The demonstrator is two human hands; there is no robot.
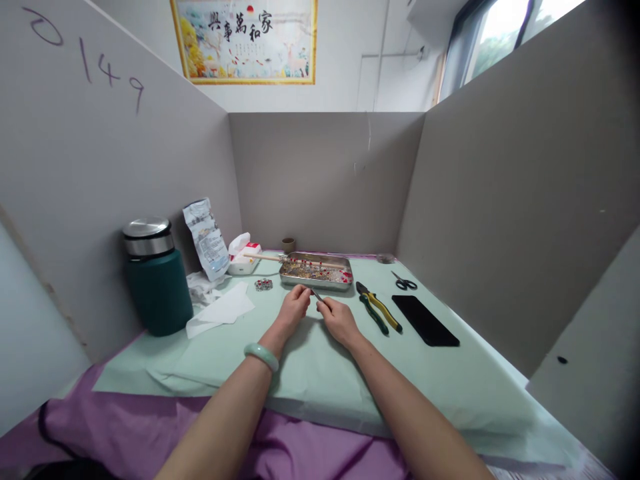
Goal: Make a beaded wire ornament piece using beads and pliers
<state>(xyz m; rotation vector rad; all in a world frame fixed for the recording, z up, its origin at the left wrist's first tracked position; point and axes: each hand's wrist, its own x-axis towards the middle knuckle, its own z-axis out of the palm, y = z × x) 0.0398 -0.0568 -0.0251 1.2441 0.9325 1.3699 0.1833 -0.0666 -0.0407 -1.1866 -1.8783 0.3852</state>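
My left hand [297, 302] is closed in a pinch over the front of the table. What its fingertips hold is too small to make out. Close beside it, my right hand [337, 318] grips a slim pointed metal tool [317, 295], its tip reaching to the left fingertips. Just behind both hands lies a metal tray [320, 285] with red, gold and clear beads in it. A small cluster of red and silver beads [263, 285] rests on the table left of the tray. Green-and-yellow pliers [379, 309] lie to the right of my right hand.
A black phone [425, 321] and small scissors [404, 282] lie at the right. On the left stand a green flask [158, 287], a pouch [206, 239] and a tissue pack [245, 259], with white paper [223, 312] nearby. A small brown cup [289, 245] is behind the tray. Grey partitions [327, 180] enclose the table.
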